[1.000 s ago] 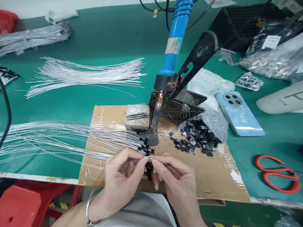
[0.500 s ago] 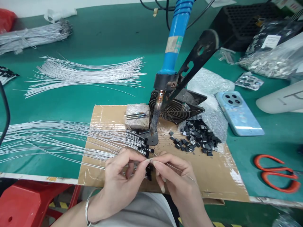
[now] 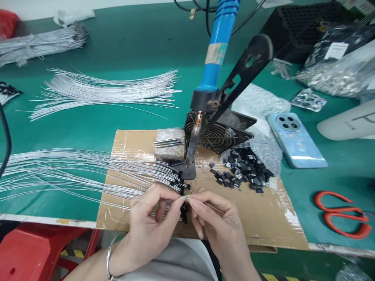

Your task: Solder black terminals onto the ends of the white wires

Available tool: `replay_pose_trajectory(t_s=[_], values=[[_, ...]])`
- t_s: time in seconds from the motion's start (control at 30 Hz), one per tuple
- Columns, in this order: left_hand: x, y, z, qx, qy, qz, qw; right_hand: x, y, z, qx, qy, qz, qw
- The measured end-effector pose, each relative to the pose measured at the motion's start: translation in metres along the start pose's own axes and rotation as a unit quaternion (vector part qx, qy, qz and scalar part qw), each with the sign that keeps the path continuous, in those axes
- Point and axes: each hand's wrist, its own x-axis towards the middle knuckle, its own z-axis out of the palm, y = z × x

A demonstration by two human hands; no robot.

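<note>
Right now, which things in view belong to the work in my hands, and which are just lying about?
Likely belongs:
thin strand at the fingertips of your left hand and right hand
white wires with black ends
loose black pieces
soldering iron

Probably just lying about:
phone
white bottle or cup
scissors, unheld, though perhaps a tool

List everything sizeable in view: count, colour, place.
Table: one, green, throughout
Cardboard: one, brown, front centre
Loose wires: many, white, left
Black-ended wires: many, white, nearer left
Tied bundle: one, whitish, rear left
Soldering iron: one, blue, centre
Stand: one, black, centre
Block: one, grey, near centre
Fan: one, black, behind stand
Small pieces: many, black, centre right
Bubble wrap: one, clear, right
Phone: one, blue, right
Scissors: one, orange, right
Cylinder: one, white, right edge
Crate: one, black, rear right
Stool: one, red, lower left
Thin strand: one, pale, near centre
Left hand: one, bare, centre
Right hand: one, bare, centre
</note>
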Motion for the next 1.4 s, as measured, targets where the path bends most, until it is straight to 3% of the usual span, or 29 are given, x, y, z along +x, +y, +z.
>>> replay_pose_trajectory(t_s=[0.33,0.67,0.93,1.23,1.4], values=[[0.003,0.001,-0.003,0.036,-0.018,0.001,0.999,0.003,-0.016,-0.002,-0.027,-0.024,0.035,0.999],[0.001,-0.003,0.003,0.010,0.011,0.005,1.000,0.002,0.001,-0.005,0.000,-0.015,0.012,1.000],[-0.001,-0.003,0.003,0.026,0.018,0.033,0.999,0.000,-0.003,0.003,0.000,0.021,0.018,1.000],[0.001,-0.003,0.001,0.042,0.003,0.052,0.998,0.009,-0.003,-0.010,-0.004,-0.049,0.025,0.998],[0.000,-0.003,0.003,0.041,0.019,0.059,0.997,0.009,-0.006,-0.007,-0.003,-0.050,0.029,0.998]])
